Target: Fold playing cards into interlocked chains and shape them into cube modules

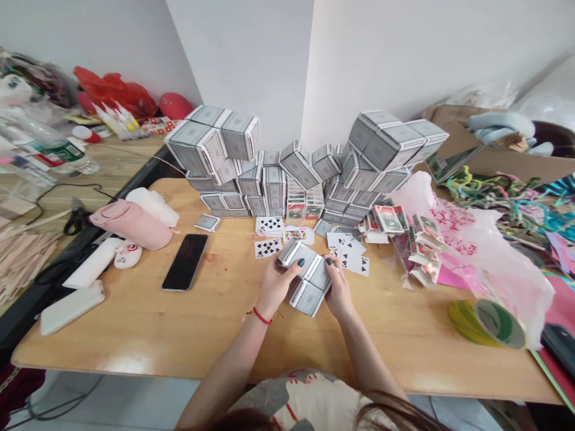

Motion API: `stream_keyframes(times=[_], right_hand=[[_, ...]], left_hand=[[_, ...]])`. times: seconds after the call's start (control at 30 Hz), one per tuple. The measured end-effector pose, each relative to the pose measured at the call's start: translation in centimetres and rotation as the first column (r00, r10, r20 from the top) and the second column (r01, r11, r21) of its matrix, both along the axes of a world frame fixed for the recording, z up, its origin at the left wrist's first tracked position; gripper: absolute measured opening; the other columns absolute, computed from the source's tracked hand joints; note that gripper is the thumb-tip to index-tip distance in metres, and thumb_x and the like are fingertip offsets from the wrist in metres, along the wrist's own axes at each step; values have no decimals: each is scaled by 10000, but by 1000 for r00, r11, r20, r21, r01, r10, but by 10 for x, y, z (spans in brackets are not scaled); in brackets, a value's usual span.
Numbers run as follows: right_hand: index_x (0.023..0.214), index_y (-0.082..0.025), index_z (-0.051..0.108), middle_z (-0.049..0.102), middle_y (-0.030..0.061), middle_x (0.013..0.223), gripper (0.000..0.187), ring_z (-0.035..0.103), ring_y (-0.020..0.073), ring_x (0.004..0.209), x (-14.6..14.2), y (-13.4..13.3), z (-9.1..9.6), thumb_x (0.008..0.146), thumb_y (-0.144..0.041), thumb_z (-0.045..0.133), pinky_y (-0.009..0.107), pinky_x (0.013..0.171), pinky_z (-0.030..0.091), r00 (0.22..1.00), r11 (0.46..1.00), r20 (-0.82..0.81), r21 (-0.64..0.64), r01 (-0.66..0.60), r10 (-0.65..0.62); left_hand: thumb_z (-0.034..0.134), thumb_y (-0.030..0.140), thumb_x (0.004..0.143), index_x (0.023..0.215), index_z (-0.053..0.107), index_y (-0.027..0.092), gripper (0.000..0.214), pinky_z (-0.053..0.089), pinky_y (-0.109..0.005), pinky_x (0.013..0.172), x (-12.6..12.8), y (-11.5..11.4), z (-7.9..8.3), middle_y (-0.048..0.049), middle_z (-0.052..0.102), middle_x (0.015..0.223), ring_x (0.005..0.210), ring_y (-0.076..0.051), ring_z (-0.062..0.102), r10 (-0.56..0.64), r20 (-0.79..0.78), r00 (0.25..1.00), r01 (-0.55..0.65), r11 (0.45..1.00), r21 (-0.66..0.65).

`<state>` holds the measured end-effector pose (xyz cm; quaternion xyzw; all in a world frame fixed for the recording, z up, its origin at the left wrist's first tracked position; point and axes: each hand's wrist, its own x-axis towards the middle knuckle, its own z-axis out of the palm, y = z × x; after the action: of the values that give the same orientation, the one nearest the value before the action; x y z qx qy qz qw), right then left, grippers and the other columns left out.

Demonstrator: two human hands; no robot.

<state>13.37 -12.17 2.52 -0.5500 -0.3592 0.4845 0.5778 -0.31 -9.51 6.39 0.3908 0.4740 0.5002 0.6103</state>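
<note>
Both my hands hold a bundle of grey patterned card decks (308,276) just above the wooden table (179,335). My left hand (277,281), with a red string at its wrist, grips the bundle's left end with its fingers curled over the top. On the right side my right hand (338,288) is closed on the same bundle. Loose playing cards (269,237) lie face up on the table just beyond my hands. Behind them rises a wall of stacked grey deck boxes (251,173), some tilted.
A black phone (185,261), a pink pouch (133,222) and white items lie at the left. Small card packs (420,239) and a pink plastic bag (471,251) sit at the right, with a tape roll (489,323) near the front right edge. Cardboard box (494,155) at back right.
</note>
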Motion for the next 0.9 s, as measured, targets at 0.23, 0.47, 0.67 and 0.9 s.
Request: stream_keyframes(times=[0.23, 0.47, 0.67, 0.9], right_hand=[[1037, -234, 508, 544, 63, 1138, 331, 478, 248, 1098, 22, -5, 17, 770, -429, 507, 394, 921, 376, 960, 955, 136, 141, -262, 244], [1271, -194, 344, 460, 118, 1276, 696, 423, 260, 1190, 4, -6, 52, 670, -348, 659, 403, 977, 365, 817, 950, 550, 123, -286, 174], [1203, -214, 389, 573, 83, 1074, 601, 588, 217, 932, -14, -8, 58, 656, -302, 620, 268, 603, 520, 801, 986, 588, 32, -161, 112], [1081, -221, 418, 589, 40, 867, 508, 596, 215, 763, -17, -8, 52, 628, -331, 621, 333, 652, 488, 715, 998, 697, -15, -58, 52]], left_hand=[[683, 292, 663, 1161, 469, 210, 548, 486, -311, 815, -10, -11, 18, -73, 618, 1084, 957, -198, 605, -136, -356, 925, 208, 963, 173], [706, 317, 620, 1266, 359, 223, 740, 480, -354, 823, -3, -16, 23, -103, 543, 1226, 1051, -255, 564, 103, -735, 670, 254, 899, 358], [675, 276, 632, 1190, 407, 193, 625, 496, -343, 729, -1, -17, 4, -96, 634, 1043, 888, -244, 624, 245, -781, 574, 211, 877, 431], [561, 165, 699, 1195, 413, 197, 519, 488, -370, 755, 2, -20, -8, -95, 629, 1031, 900, -247, 608, 248, -799, 548, 272, 850, 451]])
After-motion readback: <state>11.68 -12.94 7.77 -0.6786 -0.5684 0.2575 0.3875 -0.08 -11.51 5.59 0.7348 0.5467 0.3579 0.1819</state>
